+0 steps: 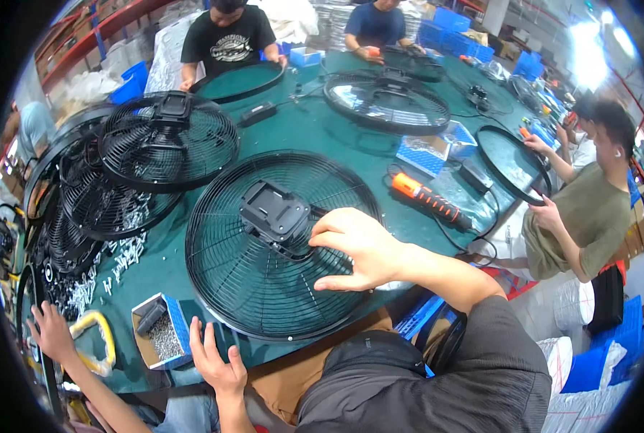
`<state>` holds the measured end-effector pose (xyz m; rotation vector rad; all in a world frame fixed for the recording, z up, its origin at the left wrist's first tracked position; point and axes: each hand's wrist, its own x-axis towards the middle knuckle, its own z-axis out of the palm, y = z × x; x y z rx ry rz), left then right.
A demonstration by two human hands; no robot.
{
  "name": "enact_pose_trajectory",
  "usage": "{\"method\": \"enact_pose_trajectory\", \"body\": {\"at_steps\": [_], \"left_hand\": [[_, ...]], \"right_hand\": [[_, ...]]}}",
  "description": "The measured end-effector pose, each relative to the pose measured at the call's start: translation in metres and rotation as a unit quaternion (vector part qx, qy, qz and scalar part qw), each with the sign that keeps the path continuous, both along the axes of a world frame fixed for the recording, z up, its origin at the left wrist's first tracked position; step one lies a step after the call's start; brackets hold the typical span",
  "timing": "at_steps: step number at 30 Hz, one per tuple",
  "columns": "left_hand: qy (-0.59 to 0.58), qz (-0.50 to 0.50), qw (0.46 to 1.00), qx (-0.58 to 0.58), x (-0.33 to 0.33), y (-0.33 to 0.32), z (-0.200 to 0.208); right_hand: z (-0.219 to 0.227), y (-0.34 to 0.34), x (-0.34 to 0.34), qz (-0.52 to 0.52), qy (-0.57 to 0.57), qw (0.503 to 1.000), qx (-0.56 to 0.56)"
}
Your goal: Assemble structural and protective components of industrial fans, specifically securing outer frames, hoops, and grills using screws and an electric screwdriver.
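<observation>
A round black fan (286, 281) with a wire grille lies flat on the green table in front of me. At its centre sits a black plastic motor housing (275, 209) with a curved bracket. Over the right part of the grille is my right hand (354, 249), its fingers bent and the thumb spread apart. Its fingertips come close to the bracket; whether they touch it I cannot tell. My left hand (219, 364) hangs at the near table edge, fingers apart and holding nothing. Beside it stands a small box (164, 333) of tiny metal screws with a dark block in it.
Fan grilles (167, 144) are stacked at left near loose silver bolts (123, 260). An orange-and-black power screwdriver (429, 200) lies right of the fan, its cable trailing. A co-worker's hand (51, 332) is at far left, by a yellow ring (94, 343). Other people hold black rings (513, 164) around the table.
</observation>
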<state>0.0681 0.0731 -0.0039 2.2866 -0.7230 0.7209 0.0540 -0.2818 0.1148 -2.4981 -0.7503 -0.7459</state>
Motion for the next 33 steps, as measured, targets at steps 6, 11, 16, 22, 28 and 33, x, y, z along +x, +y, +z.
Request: {"method": "enact_pose_trajectory", "body": {"at_steps": [6, 11, 16, 22, 28, 33], "left_hand": [[-0.011, 0.016, 0.999, 0.030, -0.003, 0.002, -0.003], [-0.016, 0.018, 1.000, 0.015, -0.003, 0.011, 0.000], [-0.020, 0.013, 0.999, 0.021, 0.000, 0.018, 0.002], [-0.021, 0.000, 1.000, 0.021, 0.005, 0.026, 0.009], [-0.028, 0.000, 1.000, 0.013, 0.006, 0.032, 0.009], [-0.030, 0.006, 0.999, -0.018, 0.007, 0.032, 0.003]], "right_hand": [[-0.007, 0.008, 0.033, -0.015, 0.174, 0.969, -0.172], [-0.006, 0.016, 0.040, -0.065, 0.149, 0.968, -0.191], [0.037, 0.006, 0.015, -0.097, 0.152, 0.978, -0.101], [0.085, -0.031, -0.005, -0.173, 0.098, 0.968, 0.154], [0.093, -0.055, 0.100, -0.094, -0.025, 0.968, 0.231], [0.103, -0.027, 0.241, -0.066, -0.066, 0.920, 0.381]]}}
